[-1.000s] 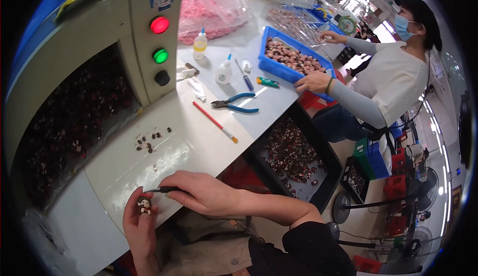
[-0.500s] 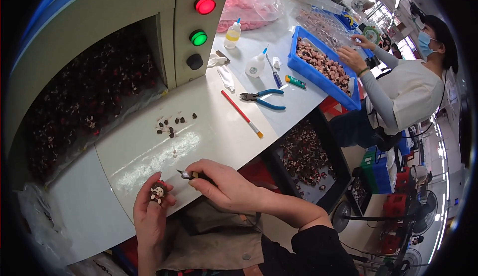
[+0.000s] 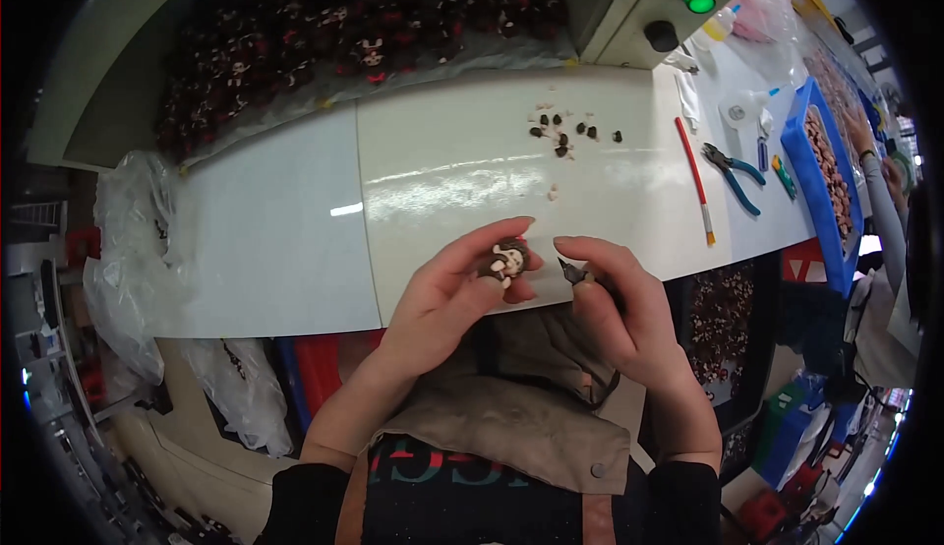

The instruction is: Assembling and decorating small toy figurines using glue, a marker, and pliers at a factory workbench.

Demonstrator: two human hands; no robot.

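My left hand (image 3: 433, 304) is closed around a small figurine (image 3: 508, 258) with brown hair and a pale face, held between thumb and fingers above the table's front edge. Close beside it, my right hand (image 3: 629, 319) grips a small dark tool with a pointed metal tip (image 3: 570, 272). The tip points toward the figurine without touching it. Most of the tool's handle is hidden in my palm. Beyond my hands, several small dark pieces (image 3: 562, 140) and pale scraps (image 3: 553, 192) lie on the white table (image 3: 442, 240).
A red-handled brush (image 3: 693, 171), blue-handled pliers (image 3: 739, 179) and a white squeeze bottle (image 3: 739, 110) lie right. Past them stands a blue tray (image 3: 844, 260) of small parts. A machine opening full of figurines (image 3: 374, 53) is at the back. Plastic bags (image 3: 133, 250) hang left.
My view has swung left, so the scene sits further right. The figurine has tilted in my left hand. The tool is still in my right hand, its tip now pointing up toward the left.
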